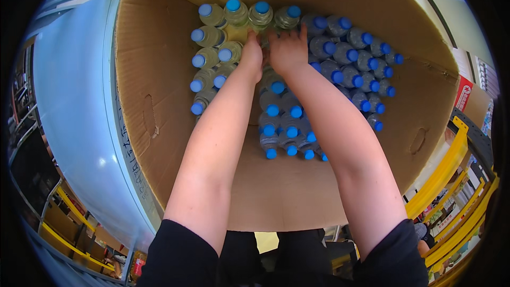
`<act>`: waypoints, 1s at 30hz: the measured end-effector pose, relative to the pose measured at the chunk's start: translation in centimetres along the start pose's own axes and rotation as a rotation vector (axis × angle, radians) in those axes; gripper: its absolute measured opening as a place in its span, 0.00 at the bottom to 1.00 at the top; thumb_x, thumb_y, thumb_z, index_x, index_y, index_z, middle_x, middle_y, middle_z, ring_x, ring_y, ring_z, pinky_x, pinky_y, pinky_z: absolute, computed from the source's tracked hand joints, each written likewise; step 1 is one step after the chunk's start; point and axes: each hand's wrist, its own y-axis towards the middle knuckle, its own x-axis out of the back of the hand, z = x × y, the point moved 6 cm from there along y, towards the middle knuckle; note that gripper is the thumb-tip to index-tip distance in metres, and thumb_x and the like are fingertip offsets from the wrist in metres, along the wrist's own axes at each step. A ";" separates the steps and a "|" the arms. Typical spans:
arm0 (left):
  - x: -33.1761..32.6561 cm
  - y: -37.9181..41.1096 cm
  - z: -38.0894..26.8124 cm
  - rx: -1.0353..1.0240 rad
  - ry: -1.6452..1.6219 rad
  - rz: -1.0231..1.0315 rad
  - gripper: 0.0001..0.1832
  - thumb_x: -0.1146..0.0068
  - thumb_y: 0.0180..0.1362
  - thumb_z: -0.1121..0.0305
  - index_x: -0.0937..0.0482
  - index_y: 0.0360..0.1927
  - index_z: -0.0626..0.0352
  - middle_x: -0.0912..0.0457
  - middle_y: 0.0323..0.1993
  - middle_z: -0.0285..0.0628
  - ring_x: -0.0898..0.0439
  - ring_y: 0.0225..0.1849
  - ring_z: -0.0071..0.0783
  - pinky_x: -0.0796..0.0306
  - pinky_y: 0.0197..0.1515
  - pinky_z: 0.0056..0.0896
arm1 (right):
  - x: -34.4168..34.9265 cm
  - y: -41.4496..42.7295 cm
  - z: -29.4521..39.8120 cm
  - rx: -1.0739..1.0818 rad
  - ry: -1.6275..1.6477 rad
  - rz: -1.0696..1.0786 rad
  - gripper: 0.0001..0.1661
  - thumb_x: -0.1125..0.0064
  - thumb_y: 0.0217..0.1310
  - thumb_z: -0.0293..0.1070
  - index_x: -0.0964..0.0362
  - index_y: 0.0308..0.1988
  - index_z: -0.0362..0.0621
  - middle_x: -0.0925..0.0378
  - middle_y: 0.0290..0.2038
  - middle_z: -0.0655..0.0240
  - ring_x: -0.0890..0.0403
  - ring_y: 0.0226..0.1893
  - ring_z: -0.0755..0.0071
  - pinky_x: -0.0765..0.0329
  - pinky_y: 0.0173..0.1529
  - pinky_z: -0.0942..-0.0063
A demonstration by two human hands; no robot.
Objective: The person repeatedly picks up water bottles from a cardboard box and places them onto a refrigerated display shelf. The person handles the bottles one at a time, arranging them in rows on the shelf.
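Note:
Both my arms reach deep into a large cardboard box point(279, 191) holding several clear plastic bottles. My left hand point(252, 55) is beside the yellowish bottles, its fingertips just below a bottle with a bright blue cap point(260, 16). Close on its right, my right hand point(287, 50) is palm down, fingers pointing to the back row near another capped bottle point(287, 18). What lies between and under the hands is mostly hidden, so I cannot tell whether either grips a bottle. Yellowish bottles with pale blue caps point(208, 36) line the left side; clearer ones with darker blue caps point(346, 52) fill the right.
The box's left wall point(157, 59) and right wall point(422, 99) rise around the bottles. A glossy pale blue panel point(75, 119) stands close outside on the left. Yellow metal rails point(440, 171) run outside on the right. Parts of other people show near the lower edges.

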 end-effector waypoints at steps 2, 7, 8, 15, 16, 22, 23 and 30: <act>0.4 0.4 0.3 -0.009 -0.001 0.011 0.36 0.77 0.61 0.41 0.46 0.62 0.59 0.38 0.59 0.42 0.35 0.53 0.35 0.44 0.56 0.35 | -0.9 0.2 0.4 -0.029 0.020 0.060 0.13 0.52 0.49 0.34 0.30 0.38 0.51 0.26 0.31 0.63 0.27 0.39 0.61 0.48 0.59 0.53; -0.5 -5.1 -0.1 -0.086 -0.105 -0.064 0.35 0.77 0.61 0.41 0.45 0.62 0.57 0.35 0.56 0.38 0.33 0.51 0.30 0.43 0.55 0.31 | 4.0 -2.7 1.5 0.154 0.093 -0.204 0.11 0.46 0.45 0.35 0.31 0.34 0.51 0.28 0.26 0.67 0.28 0.34 0.62 0.40 0.52 0.57; -0.3 -6.8 -0.4 -0.097 -0.147 -0.098 0.34 0.77 0.61 0.42 0.45 0.62 0.56 0.35 0.56 0.38 0.33 0.51 0.29 0.43 0.55 0.31 | 5.9 -3.9 2.1 0.183 0.156 -0.222 0.12 0.45 0.43 0.35 0.32 0.34 0.51 0.29 0.25 0.67 0.28 0.33 0.62 0.39 0.52 0.58; -0.7 -20.4 -1.5 0.192 -0.453 -0.119 0.25 0.72 0.62 0.46 0.30 0.44 0.56 0.24 0.39 0.43 0.25 0.40 0.39 0.31 0.45 0.44 | 26.4 -14.7 4.9 0.335 0.453 -0.152 0.19 0.38 0.41 0.37 0.30 0.37 0.50 0.35 0.23 0.69 0.32 0.29 0.66 0.38 0.50 0.63; -0.7 -22.7 -1.4 0.277 -0.470 -0.136 0.25 0.71 0.61 0.46 0.29 0.41 0.56 0.24 0.37 0.43 0.24 0.38 0.40 0.30 0.44 0.45 | 29.3 -16.0 5.2 0.338 0.488 -0.120 0.19 0.38 0.40 0.37 0.31 0.38 0.50 0.35 0.23 0.69 0.32 0.29 0.66 0.38 0.50 0.63; 0.9 -36.1 2.4 0.402 -0.357 -0.237 0.25 0.65 0.60 0.48 0.33 0.49 0.57 0.26 0.45 0.46 0.25 0.46 0.41 0.31 0.48 0.45 | 45.1 -23.6 6.4 0.382 0.684 -0.053 0.21 0.37 0.40 0.39 0.31 0.38 0.46 0.34 0.23 0.68 0.31 0.28 0.64 0.37 0.49 0.61; -0.6 -38.7 2.0 0.425 -0.354 -0.089 0.25 0.66 0.61 0.48 0.34 0.51 0.57 0.26 0.46 0.46 0.26 0.47 0.41 0.31 0.48 0.46 | 47.2 -24.5 6.3 0.370 0.722 -0.069 0.22 0.37 0.40 0.39 0.31 0.38 0.45 0.34 0.23 0.68 0.31 0.28 0.64 0.37 0.49 0.61; -10.1 -59.7 -2.8 0.382 -0.318 0.553 0.29 0.74 0.62 0.45 0.38 0.58 0.54 0.27 0.50 0.43 0.26 0.49 0.41 0.27 0.43 0.47 | 62.7 -26.7 5.9 0.321 0.912 -0.225 0.14 0.41 0.42 0.35 0.29 0.32 0.42 0.27 0.26 0.63 0.27 0.28 0.57 0.30 0.39 0.66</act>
